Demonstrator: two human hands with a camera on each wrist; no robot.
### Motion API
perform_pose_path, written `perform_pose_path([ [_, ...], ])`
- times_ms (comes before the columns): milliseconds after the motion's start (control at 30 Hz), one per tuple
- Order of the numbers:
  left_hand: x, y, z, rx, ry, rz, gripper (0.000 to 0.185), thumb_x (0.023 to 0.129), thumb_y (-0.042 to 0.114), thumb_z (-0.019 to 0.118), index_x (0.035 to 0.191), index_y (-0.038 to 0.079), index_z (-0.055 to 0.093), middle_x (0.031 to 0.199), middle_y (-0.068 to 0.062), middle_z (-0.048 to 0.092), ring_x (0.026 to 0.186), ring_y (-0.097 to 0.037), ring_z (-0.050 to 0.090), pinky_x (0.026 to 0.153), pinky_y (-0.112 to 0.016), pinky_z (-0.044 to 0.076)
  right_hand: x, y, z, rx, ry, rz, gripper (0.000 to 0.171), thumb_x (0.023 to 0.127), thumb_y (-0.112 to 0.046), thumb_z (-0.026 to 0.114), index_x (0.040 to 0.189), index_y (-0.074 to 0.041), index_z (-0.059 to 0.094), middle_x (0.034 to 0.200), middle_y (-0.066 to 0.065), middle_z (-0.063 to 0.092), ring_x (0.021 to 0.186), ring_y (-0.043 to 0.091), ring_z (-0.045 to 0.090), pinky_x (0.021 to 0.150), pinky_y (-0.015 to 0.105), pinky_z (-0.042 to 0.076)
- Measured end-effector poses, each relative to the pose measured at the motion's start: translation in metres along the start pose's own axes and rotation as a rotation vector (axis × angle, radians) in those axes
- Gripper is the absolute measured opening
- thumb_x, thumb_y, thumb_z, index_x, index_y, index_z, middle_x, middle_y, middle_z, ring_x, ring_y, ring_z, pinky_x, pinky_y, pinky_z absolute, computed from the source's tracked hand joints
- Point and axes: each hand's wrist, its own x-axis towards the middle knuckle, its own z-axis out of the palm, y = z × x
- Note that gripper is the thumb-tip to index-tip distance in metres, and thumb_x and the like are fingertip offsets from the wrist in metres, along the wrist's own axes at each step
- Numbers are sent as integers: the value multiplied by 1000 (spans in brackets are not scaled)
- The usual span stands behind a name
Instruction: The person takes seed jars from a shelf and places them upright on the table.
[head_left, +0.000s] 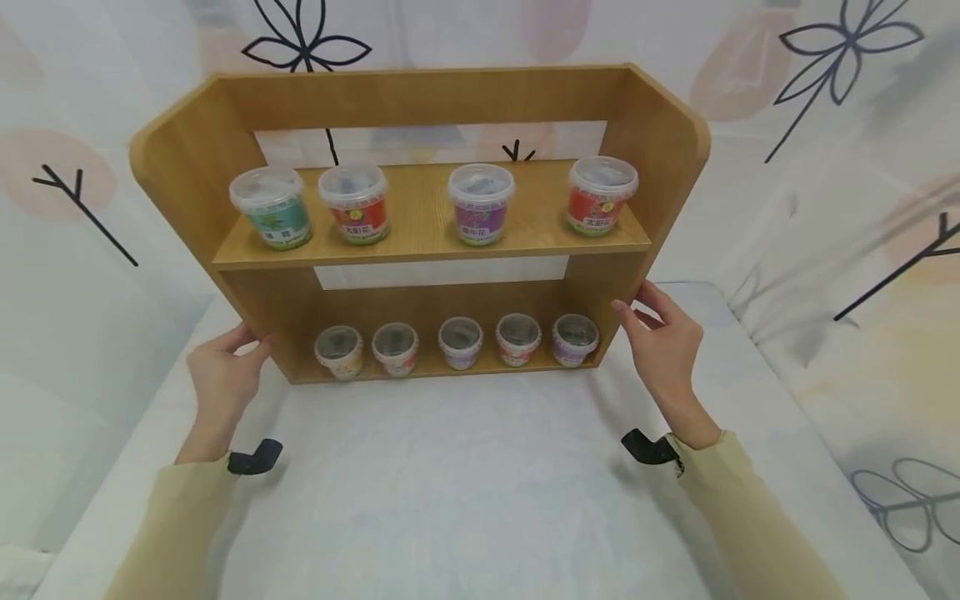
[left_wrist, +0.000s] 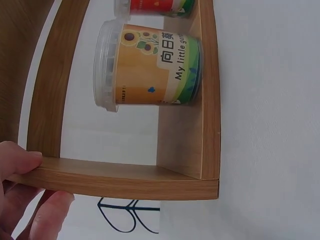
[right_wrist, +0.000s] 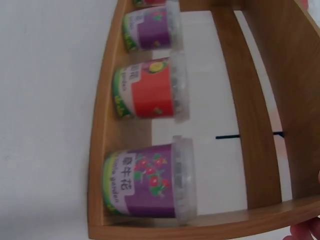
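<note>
A two-tier wooden shelf (head_left: 427,257) stands at the back of the table, with small lidded plastic cups on both tiers. My left hand (head_left: 227,375) grips its left side panel, thumb on the inner side and fingers outside, as the left wrist view shows. On the right panel, my right hand (head_left: 663,350) pinches the edge low down; only fingertips show in the right wrist view. Closest to the left hand on the lower tier is an orange sunflower-print cup (left_wrist: 150,65). A purple flower-print cup (right_wrist: 150,182) sits at the lower right end, nearest the right hand.
The upper tier holds a teal cup (head_left: 277,218), two red cups and a purple cup (head_left: 481,212). A white-covered table (head_left: 450,483) extends in front of the shelf. Behind it hangs a pale cloth (head_left: 465,33) with leaf and flower drawings.
</note>
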Motion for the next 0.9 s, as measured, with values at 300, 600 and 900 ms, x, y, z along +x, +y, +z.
perform_pose_path([
  [300, 4, -3, 1, -18, -29, 38, 50, 97, 32, 65, 144, 20, 53, 139, -10, 59, 140, -27, 41, 105, -48, 44, 1, -10, 2, 3, 61, 26, 37, 84, -12, 81, 121, -8, 73, 111, 13, 73, 95, -1, 66, 76, 11, 52],
  [600, 4, -6, -1, -50, -41, 59, 52, 95, 34, 68, 143, 20, 54, 139, -10, 58, 140, -27, 42, 106, -48, 42, -2, -16, 4, -41, 90, 64, 35, 87, -18, 79, 121, -11, 73, 111, 12, 73, 95, -1, 65, 77, 11, 52],
  [900, 3, -6, -4, -85, -52, 55, 53, 94, 35, 69, 143, 21, 53, 141, -7, 57, 139, -26, 43, 105, -45, 44, -2, -24, 6, -17, 169, 42, 32, 87, -17, 78, 118, -11, 75, 108, 9, 74, 92, 0, 66, 78, 12, 52],
])
